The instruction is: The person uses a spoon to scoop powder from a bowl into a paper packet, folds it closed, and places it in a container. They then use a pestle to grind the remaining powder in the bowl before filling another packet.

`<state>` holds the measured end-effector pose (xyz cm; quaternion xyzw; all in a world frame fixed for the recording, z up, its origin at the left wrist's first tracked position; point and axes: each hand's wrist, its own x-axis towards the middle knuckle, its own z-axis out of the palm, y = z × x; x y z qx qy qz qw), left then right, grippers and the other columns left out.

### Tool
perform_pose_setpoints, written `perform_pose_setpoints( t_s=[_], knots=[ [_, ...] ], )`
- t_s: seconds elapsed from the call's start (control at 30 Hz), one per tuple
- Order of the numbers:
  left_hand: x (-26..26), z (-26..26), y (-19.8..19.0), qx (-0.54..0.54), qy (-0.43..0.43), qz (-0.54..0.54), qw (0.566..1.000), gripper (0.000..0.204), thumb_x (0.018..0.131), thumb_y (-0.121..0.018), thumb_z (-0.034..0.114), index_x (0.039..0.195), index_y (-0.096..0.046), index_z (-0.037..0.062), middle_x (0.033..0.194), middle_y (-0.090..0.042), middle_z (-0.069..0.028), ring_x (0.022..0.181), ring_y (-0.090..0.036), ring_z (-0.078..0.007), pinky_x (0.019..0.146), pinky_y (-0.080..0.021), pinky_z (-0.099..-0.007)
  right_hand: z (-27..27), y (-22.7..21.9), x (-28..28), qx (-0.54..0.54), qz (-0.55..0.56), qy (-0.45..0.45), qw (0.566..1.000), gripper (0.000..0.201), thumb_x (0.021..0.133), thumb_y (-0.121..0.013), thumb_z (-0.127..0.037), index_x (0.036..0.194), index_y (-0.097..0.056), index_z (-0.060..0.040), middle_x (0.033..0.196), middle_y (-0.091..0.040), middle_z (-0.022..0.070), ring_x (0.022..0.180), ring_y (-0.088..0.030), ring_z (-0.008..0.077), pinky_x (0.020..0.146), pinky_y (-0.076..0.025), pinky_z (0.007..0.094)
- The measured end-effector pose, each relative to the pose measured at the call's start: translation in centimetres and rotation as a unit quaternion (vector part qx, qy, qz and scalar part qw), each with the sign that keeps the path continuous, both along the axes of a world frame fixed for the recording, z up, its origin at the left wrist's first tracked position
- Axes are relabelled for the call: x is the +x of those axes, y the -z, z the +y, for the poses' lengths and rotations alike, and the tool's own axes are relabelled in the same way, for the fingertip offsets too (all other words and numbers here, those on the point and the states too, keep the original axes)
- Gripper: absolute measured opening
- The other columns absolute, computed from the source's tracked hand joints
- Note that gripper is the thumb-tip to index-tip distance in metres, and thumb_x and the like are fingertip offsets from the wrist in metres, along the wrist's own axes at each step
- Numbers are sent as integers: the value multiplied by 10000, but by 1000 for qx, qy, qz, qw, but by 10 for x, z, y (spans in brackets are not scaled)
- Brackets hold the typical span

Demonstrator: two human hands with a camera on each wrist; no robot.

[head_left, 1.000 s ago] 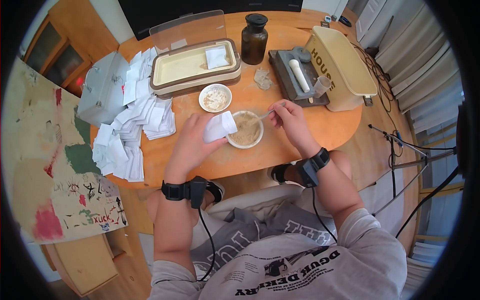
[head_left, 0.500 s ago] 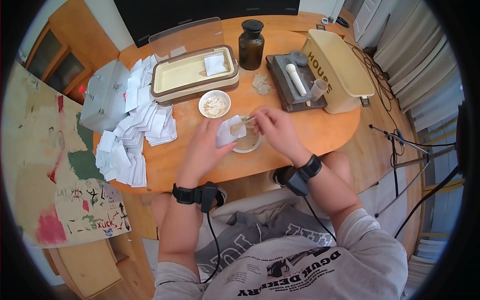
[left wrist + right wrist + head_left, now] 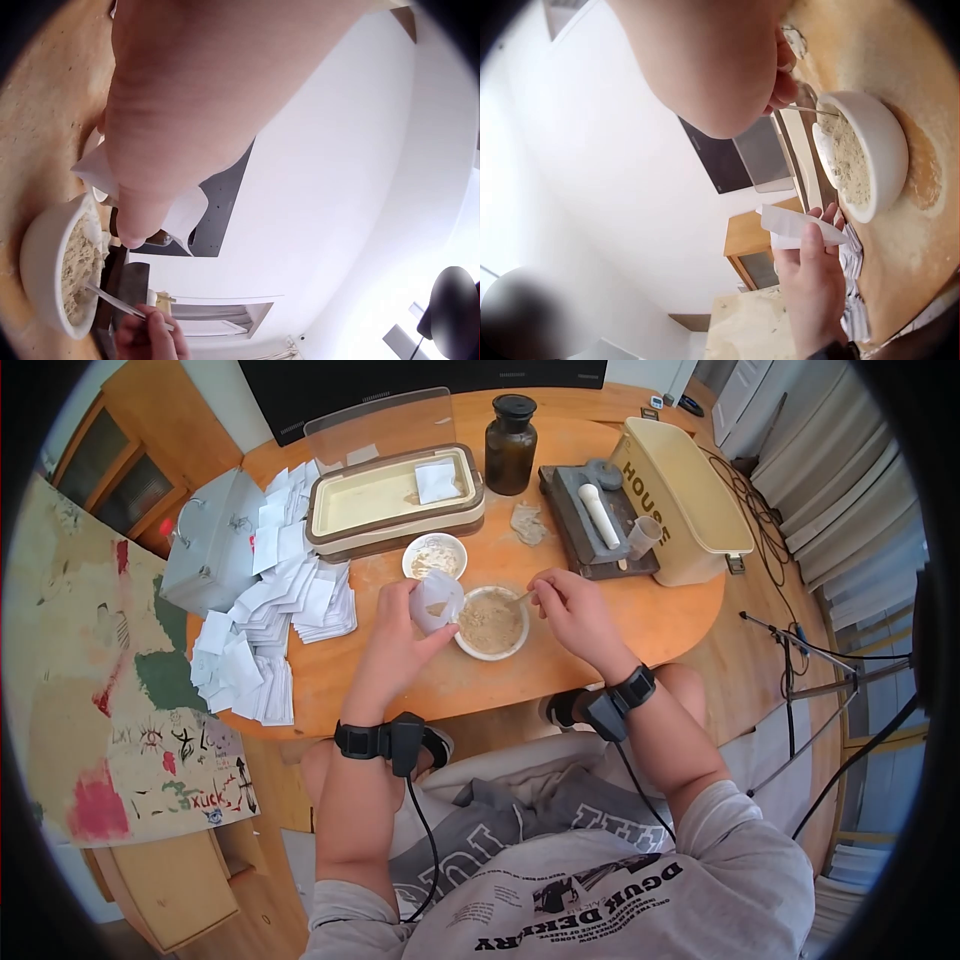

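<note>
My left hand point(image 3: 392, 645) holds a folded white paper packet point(image 3: 432, 600) with its mouth spread open and a little tan powder inside. The packet is beside the left rim of a white bowl point(image 3: 889, 154) filled with light brown powder point(image 3: 490, 624). Fingers and thumb of my right hand point(image 3: 575, 618) pinch the thin handle of a spoon point(image 3: 112, 301); its far end is sunk in the powder. Just behind the packet, a smaller white bowl point(image 3: 452, 546) contains pale powder residue.
On the left lie stacks of white paper packets point(image 3: 270, 635) by a silver metal case point(image 3: 215, 550). At the back are a cream tray-like box point(image 3: 330, 540) with its clear lid raised and a dark glass jar point(image 3: 510, 455). A scale point(image 3: 570, 525) and a cream bin point(image 3: 690, 500) stand right.
The packet was tilted above the bowl with the spoon at its mouth half a second ago. Now the left hand has drawn it left and upright, and the spoon is back in the powder.
</note>
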<state>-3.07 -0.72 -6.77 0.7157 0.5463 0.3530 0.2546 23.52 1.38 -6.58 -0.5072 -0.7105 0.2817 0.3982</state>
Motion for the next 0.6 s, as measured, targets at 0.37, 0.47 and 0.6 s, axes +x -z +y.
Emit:
perform_pose_setpoints(
  t_s=[0.37,0.47,0.6],
  knots=[
    [-2,-5,-5,41,24,59,997,601,783,-825,211,1275,-545,10,1234,-548,-173,1192,-513,-360,1030,-429,-425,9,25,2,-249,261,-12,932,199,1025,-526,-137,994,-669,-3,809,-657,24,671,-584,84,609,-471,231],
    [-2,-5,-6,41,28,68,996,600,781,-824,213,1274,-548,13,1228,-547,-174,1192,-511,-365,1029,-429,-431,11,22,6,-251,285,7,925,191,1023,-524,-130,988,-667,-8,811,-656,22,667,-581,82,608,-466,227],
    [-1,-7,-8,37,30,75,996,597,783,-819,216,1279,-549,21,1207,-548,-173,1177,-519,-372,1012,-441,-440,16,15,11,-226,304,13,925,199,1028,-522,-136,972,-662,-6,804,-653,22,666,-584,84,600,-459,228]
  ],
)
